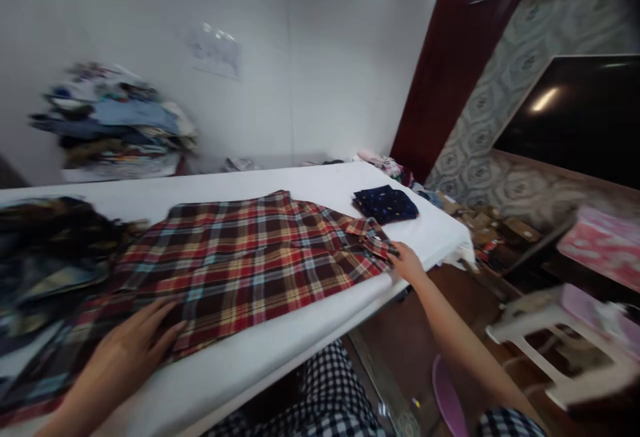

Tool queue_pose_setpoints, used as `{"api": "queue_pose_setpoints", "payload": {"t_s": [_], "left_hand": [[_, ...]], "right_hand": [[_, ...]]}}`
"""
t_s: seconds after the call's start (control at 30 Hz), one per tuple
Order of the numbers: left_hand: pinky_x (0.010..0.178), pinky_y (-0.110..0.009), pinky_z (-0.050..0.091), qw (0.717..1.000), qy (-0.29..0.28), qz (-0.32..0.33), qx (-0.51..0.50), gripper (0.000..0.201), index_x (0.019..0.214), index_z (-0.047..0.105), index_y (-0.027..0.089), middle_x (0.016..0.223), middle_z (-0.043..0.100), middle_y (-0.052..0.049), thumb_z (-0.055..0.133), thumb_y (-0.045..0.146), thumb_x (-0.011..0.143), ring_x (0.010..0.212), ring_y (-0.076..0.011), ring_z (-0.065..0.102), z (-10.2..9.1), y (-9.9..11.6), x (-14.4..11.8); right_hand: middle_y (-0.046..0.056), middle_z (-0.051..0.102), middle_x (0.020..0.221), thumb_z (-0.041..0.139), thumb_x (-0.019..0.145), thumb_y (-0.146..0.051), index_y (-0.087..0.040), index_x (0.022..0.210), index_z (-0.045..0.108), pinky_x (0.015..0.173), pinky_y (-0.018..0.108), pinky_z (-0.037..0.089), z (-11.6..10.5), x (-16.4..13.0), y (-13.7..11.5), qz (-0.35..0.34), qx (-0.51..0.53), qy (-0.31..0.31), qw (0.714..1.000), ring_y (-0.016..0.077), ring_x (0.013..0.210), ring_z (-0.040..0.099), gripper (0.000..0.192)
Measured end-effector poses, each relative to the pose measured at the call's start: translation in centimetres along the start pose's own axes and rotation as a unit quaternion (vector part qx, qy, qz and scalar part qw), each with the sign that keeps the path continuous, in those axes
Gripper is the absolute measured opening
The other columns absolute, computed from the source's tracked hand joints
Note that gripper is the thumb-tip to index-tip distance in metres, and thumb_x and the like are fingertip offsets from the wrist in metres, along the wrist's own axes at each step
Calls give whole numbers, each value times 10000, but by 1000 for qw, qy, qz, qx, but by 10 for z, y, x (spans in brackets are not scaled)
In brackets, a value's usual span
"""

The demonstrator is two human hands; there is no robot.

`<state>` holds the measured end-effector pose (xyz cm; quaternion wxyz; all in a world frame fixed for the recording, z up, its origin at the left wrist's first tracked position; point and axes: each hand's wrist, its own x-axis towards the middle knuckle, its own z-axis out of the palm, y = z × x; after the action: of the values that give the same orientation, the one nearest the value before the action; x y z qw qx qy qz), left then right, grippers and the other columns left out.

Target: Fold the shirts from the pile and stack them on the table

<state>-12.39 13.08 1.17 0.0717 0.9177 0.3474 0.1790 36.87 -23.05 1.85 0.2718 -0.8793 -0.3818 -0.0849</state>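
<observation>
A red, brown and blue plaid shirt lies spread flat across the white table. My left hand rests palm down on the shirt's near left part, fingers apart. My right hand is at the shirt's collar end near the table's right edge, with its fingers pinching the fabric there. A small folded dark blue garment sits on the table beyond the collar, apart from both hands.
A heap of dark clothes lies at the table's left. A stack of folded clothes stands against the white wall. Right of the table are a white stool, a pink box, cardboard boxes and a dark screen.
</observation>
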Motion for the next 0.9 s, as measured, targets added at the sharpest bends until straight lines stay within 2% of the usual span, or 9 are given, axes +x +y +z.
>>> {"api": "queue_pose_setpoints", "payload": {"t_s": [0.07,0.13,0.27,0.33,0.4,0.5,0.6,0.77,0.9], "left_hand": [[1075,-417,430,1000,7,-22,-12,461,1090,630,227,1275,654,-124,404,513,808,1181,-287,607,-9,3,-4],[1078,-419,430,999,19,-31,-12,468,1091,644,217,1294,643,-119,419,529,823,1191,-284,602,-21,10,-1],[1108,-440,392,998,55,7,6,511,1146,647,169,1340,601,-159,406,530,876,1272,-293,535,-37,29,22],[1121,-470,365,998,60,25,15,507,1206,621,176,1384,564,-156,412,516,894,1327,-295,477,-36,36,37],[1131,-501,333,998,43,32,27,504,1279,579,196,1444,509,-140,422,494,905,1380,-295,407,-29,40,50],[1126,-542,306,998,-21,13,60,497,1330,547,213,1471,481,-133,434,456,911,1398,-305,375,-12,39,59],[1129,-551,287,995,-67,-7,80,509,1353,535,219,1480,470,-133,419,460,920,1398,-304,377,4,33,57],[1130,-558,278,997,-43,-4,69,544,1370,529,225,1483,466,-129,390,505,924,1404,-310,367,19,23,51],[1118,-557,301,997,-25,6,69,564,1370,533,239,1474,480,-116,387,538,914,1388,-313,392,25,17,50]], "right_hand": [[153,627,1241,505,873,-360,-177,1229,612,1027,482,444,3,7,-12,-31,22,34,999,292,1180,571,414],[150,605,1280,497,891,-398,-196,1257,596,1043,484,437,9,13,-36,-87,63,41,993,292,1215,548,430],[119,534,1392,500,914,-428,-246,1319,564,1097,485,397,27,16,-108,-194,118,-14,974,277,1312,475,449],[113,517,1417,509,913,-431,-252,1320,570,1107,493,388,41,18,-141,-224,134,-53,964,276,1332,458,449],[106,510,1428,527,903,-424,-253,1314,578,1113,495,380,56,29,-162,-243,146,-86,955,270,1349,441,448],[109,521,1421,567,874,-390,-238,1291,597,1091,480,403,76,64,-176,-222,158,-122,954,265,1339,458,445],[126,594,1340,592,858,-342,-201,1251,625,1026,447,461,90,114,-183,-170,145,-155,962,267,1239,559,420],[105,692,1188,510,914,-298,-162,1134,690,949,346,481,113,192,-198,-91,28,-170,981,236,1104,639,315],[126,729,1056,399,947,-249,-128,1004,729,892,311,471,146,234,-214,-66,-23,-160,985,223,1019,658,356]]}}
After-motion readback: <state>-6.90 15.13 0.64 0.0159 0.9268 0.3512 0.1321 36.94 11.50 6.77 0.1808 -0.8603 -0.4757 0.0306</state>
